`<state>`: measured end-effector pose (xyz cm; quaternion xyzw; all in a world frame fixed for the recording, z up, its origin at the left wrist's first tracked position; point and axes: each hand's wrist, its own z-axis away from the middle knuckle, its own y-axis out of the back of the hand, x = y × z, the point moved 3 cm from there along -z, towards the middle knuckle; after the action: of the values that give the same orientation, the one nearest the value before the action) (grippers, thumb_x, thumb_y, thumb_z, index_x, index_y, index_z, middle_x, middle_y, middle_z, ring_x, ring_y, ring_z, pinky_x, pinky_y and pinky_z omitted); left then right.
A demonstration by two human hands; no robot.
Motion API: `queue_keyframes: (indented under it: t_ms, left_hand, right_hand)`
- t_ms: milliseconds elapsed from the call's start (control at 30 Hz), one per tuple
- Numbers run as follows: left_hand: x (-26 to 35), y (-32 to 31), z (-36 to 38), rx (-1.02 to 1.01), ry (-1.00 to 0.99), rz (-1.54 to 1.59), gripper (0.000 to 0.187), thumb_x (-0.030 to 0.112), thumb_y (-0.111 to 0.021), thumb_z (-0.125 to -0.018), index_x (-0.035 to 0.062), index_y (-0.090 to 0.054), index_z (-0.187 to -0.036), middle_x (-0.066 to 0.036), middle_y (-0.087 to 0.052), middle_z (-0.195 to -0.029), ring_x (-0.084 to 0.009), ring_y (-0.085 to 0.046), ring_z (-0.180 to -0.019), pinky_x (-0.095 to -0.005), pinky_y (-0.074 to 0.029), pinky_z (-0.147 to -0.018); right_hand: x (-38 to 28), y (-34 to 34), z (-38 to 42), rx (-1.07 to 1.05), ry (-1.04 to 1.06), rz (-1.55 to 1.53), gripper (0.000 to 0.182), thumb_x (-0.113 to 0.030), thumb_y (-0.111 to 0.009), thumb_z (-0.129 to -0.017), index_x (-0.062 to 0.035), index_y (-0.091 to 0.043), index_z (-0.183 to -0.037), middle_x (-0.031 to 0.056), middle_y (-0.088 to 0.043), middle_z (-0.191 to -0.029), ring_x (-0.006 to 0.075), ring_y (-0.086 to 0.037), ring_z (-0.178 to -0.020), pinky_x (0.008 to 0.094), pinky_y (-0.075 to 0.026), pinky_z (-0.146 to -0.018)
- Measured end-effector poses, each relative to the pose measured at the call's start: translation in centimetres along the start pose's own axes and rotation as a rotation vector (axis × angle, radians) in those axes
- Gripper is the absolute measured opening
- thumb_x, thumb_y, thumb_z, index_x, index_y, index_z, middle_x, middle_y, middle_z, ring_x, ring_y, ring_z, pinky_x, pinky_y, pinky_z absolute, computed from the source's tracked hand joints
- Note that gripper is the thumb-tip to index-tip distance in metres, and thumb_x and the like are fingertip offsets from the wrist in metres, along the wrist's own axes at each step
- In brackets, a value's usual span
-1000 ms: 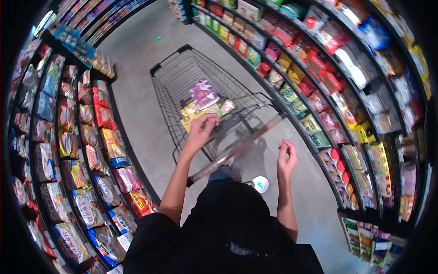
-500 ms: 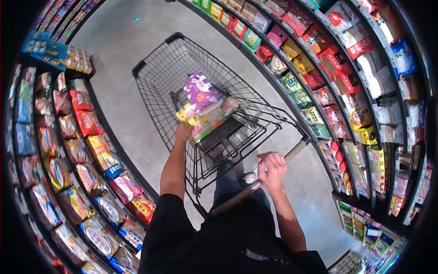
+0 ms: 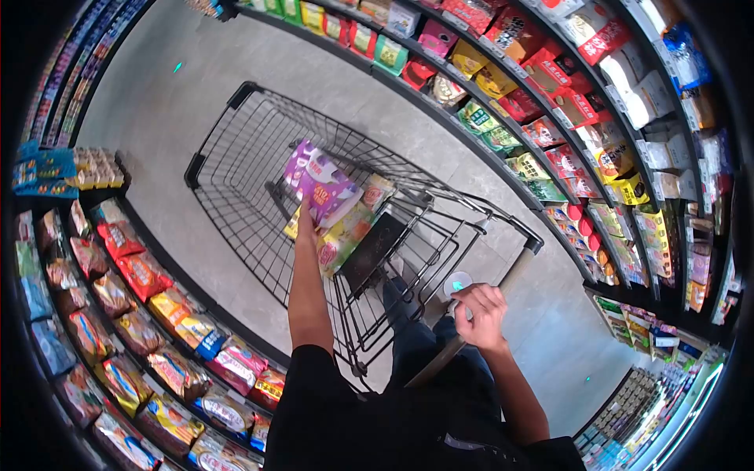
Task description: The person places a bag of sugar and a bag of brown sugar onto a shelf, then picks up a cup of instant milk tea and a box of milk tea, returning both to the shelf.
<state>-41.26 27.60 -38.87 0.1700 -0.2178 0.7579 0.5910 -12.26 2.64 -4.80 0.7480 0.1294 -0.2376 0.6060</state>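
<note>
A black wire shopping cart [image 3: 236, 212] stands in front of me, tilted across the view. In it, a purple package [image 3: 326, 196] with white patches lies against a yellow-green box [image 3: 338, 243] with a red logo. My left hand [image 3: 305, 213] reaches over the cart's side and is closed at the near-left edge of the purple package, its fingertips partly hidden. My right hand [image 3: 482, 315] is curled over the cart handle [image 3: 514, 275], with the thumb toward the cart. A dark flat panel [image 3: 377, 243] sits beside the box at the cart's rear.
Shelves of bagged snacks [image 3: 173, 361] curve along the left. Taller shelves with colourful packets [image 3: 542, 102] line the right. A blue display stand [image 3: 47, 173] is at the left shelf's far end. Grey floor [image 3: 181, 102] runs ahead between them.
The cart has shifted left and slightly down in view, turning a little. My left hand has moved from the yellow-green box's edge up to the purple package. My right hand remains at the handle.
</note>
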Motion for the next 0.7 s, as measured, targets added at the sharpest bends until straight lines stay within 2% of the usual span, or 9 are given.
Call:
queue_keyframes:
  t_ms: [33,67,100,167,200,233,267,300,700]
  left_hand:
    - [-0.1,-0.7,-1.2,-0.175,0.002,0.094,0.065,0.057,-0.063,-0.080,0.0115,-0.054,-0.125,-0.005,-0.064,-0.106,-0.0239,-0.060,-0.093,-0.0464,-0.049,-0.081]
    - [-0.9,0.3,-3.5,-0.140,0.136,0.137,0.059,0.053,-0.065,-0.082,0.0130,-0.055,-0.124,-0.005,-0.061,-0.123,-0.0288,-0.058,-0.109,-0.0507,-0.047,-0.092]
    - [0.2,0.6,-1.9,-0.067,0.065,0.139,0.058,0.048,-0.067,-0.082,0.0122,-0.054,-0.126,-0.007,-0.056,-0.131,-0.0295,-0.057,-0.114,-0.0506,-0.047,-0.092]
    - [0.0,2.2,-4.5,-0.581,-0.327,-0.349,0.070,0.037,-0.072,-0.079,0.0164,-0.042,-0.139,-0.011,-0.055,-0.127,-0.0295,-0.055,-0.114,-0.0466,-0.051,-0.091]
    - [-1.7,5.2,-12.1,-0.543,-0.376,-0.300,0.067,0.036,-0.071,-0.080,0.0131,-0.045,-0.137,-0.012,-0.056,-0.126,-0.0298,-0.056,-0.114,-0.0438,-0.051,-0.092]
    - [2.2,-0.3,-3.1,-0.450,0.286,0.333,0.068,0.039,-0.072,-0.077,0.0095,-0.049,-0.133,-0.011,-0.057,-0.126,-0.0294,-0.057,-0.112,-0.0442,-0.049,-0.093]
    - [2.9,-0.8,-1.2,-0.400,0.334,0.340,0.065,0.039,-0.072,-0.077,0.0082,-0.052,-0.130,-0.009,-0.057,-0.127,-0.0282,-0.057,-0.113,-0.0454,-0.047,-0.096]
    - [3.0,-0.5,-1.8,-0.413,0.182,0.309,0.061,0.036,-0.072,-0.078,0.0081,-0.053,-0.129,-0.009,-0.056,-0.129,-0.0275,-0.055,-0.116,-0.0454,-0.046,-0.098]
    - [4.2,3.1,5.8,-0.271,-0.180,0.211,0.065,0.035,-0.066,-0.085,0.0069,-0.043,-0.139,-0.012,-0.053,-0.132,-0.0285,-0.053,-0.119,-0.0455,-0.045,-0.099]
  right_hand:
    - [0.3,-0.2,-0.1,0.020,-0.014,0.018,0.014,-0.003,-0.061,-0.065,-0.0081,-0.068,-0.076,0.0017,-0.065,-0.076,0.0195,-0.060,-0.074,0.0309,-0.043,-0.067]
    - [0.4,-0.4,0.0,0.001,0.016,0.011,0.013,-0.004,-0.062,-0.065,-0.0083,-0.068,-0.076,0.0023,-0.064,-0.075,0.0197,-0.060,-0.074,0.0311,-0.043,-0.067]
    - [0.5,-0.2,0.7,-0.008,0.024,0.025,0.012,-0.005,-0.062,-0.066,-0.0085,-0.068,-0.076,0.0029,-0.064,-0.075,0.0198,-0.060,-0.074,0.0313,-0.044,-0.067]
    - [0.4,0.1,1.3,-0.055,0.057,0.007,0.013,-0.011,-0.064,-0.068,-0.0080,-0.066,-0.081,0.0047,-0.063,-0.079,0.0218,-0.060,-0.078,0.0346,-0.045,-0.070]
    - [0.2,0.2,1.4,-0.066,0.045,0.062,0.013,-0.013,-0.064,-0.071,-0.0077,-0.066,-0.083,0.0044,-0.062,-0.080,0.0219,-0.060,-0.081,0.0358,-0.046,-0.071]
    - [0.5,-0.2,2.0,-0.089,0.005,0.028,0.013,-0.014,-0.063,-0.073,-0.0073,-0.065,-0.083,0.0047,-0.062,-0.080,0.0217,-0.059,-0.082,0.0349,-0.045,-0.072]
    - [0.1,0.0,1.7,-0.054,0.044,0.031,0.014,-0.015,-0.062,-0.074,-0.0070,-0.065,-0.084,0.0048,-0.061,-0.080,0.0216,-0.058,-0.082,0.0336,-0.044,-0.073]
    - [-0.1,-0.1,1.7,-0.033,0.036,0.034,0.012,-0.016,-0.062,-0.074,-0.0078,-0.063,-0.083,0.0042,-0.059,-0.079,0.0207,-0.057,-0.082,0.0325,-0.043,-0.075]
    - [-0.4,-1.3,2.3,-0.042,0.037,0.111,0.012,-0.020,-0.059,-0.074,-0.0084,-0.057,-0.075,0.0019,-0.055,-0.075,0.0176,-0.055,-0.084,0.0319,-0.041,-0.079]
